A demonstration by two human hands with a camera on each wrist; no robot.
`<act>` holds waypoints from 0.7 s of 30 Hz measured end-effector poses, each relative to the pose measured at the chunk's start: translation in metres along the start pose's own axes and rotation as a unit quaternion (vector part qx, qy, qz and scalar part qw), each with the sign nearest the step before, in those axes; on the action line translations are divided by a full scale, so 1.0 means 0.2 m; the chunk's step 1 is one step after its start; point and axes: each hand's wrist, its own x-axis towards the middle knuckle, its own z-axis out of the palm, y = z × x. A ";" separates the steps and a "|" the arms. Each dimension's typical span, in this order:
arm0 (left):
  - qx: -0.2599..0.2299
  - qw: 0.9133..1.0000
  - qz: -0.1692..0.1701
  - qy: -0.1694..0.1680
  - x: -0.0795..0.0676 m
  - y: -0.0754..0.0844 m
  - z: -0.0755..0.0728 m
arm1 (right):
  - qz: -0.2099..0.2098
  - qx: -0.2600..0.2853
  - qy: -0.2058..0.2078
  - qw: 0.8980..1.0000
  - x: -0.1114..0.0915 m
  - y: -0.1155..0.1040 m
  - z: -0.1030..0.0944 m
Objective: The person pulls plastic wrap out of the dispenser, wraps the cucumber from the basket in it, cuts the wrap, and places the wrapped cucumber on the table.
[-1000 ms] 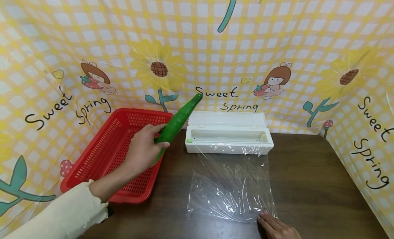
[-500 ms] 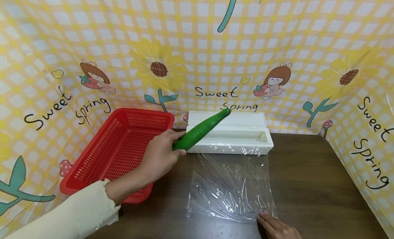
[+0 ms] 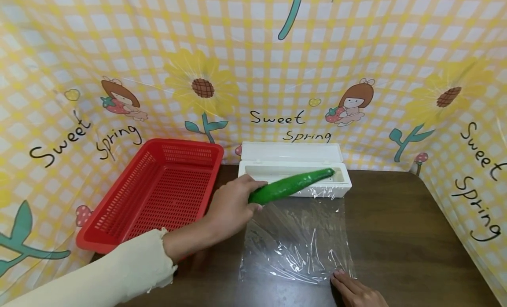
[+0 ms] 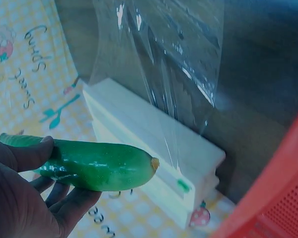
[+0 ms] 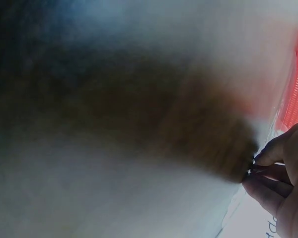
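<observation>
My left hand grips a smooth green cucumber by its thicker end and holds it up over the front of the white cling film box. In the left wrist view the cucumber shows its blunt end with a small brownish tip, my thumb on one side and fingers underneath. A sheet of clear cling film runs from the box toward me across the table. At its near right corner my right hand pinches the film's edge between thumb and fingers, as the right wrist view shows.
A red perforated plastic basket stands left of the box, with my left forearm passing over its near corner. The box's lid is raised at the back. Behind the dark wooden table hangs a yellow checked cloth.
My left hand has carried the cucumber rightward from over the basket to in front of the box, tipping it from steep to nearly level. The right hand has stayed at the film's corner.
</observation>
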 end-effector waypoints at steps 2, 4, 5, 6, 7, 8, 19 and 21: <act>0.003 1.000 0.012 -0.009 -0.01 0.02 0.03 | -0.001 0.004 0.004 1.000 0.00 0.00 0.00; 0.008 1.000 0.022 -0.013 -0.02 0.03 0.07 | -0.003 0.003 0.001 1.000 0.00 0.00 0.00; 0.009 1.000 0.026 -0.015 -0.02 0.04 0.08 | -0.003 0.005 -0.003 1.000 0.00 0.00 -0.01; 0.010 0.999 0.030 -0.018 -0.02 0.05 0.10 | -0.003 0.004 -0.009 1.000 0.00 0.01 -0.01; 0.010 0.999 0.032 -0.020 -0.03 0.05 0.12 | 0.000 0.010 -0.020 1.000 0.00 0.00 -0.02; 0.011 0.999 0.035 -0.023 -0.03 0.06 0.14 | 0.003 0.013 -0.031 0.999 0.00 0.00 -0.02; -0.001 0.997 0.048 -0.052 -0.06 0.06 0.34 | 0.006 0.018 -0.048 0.999 0.01 0.01 -0.04; 0.004 0.997 0.054 -0.059 -0.06 0.06 0.37 | 0.001 0.011 -0.033 0.999 0.01 0.01 -0.03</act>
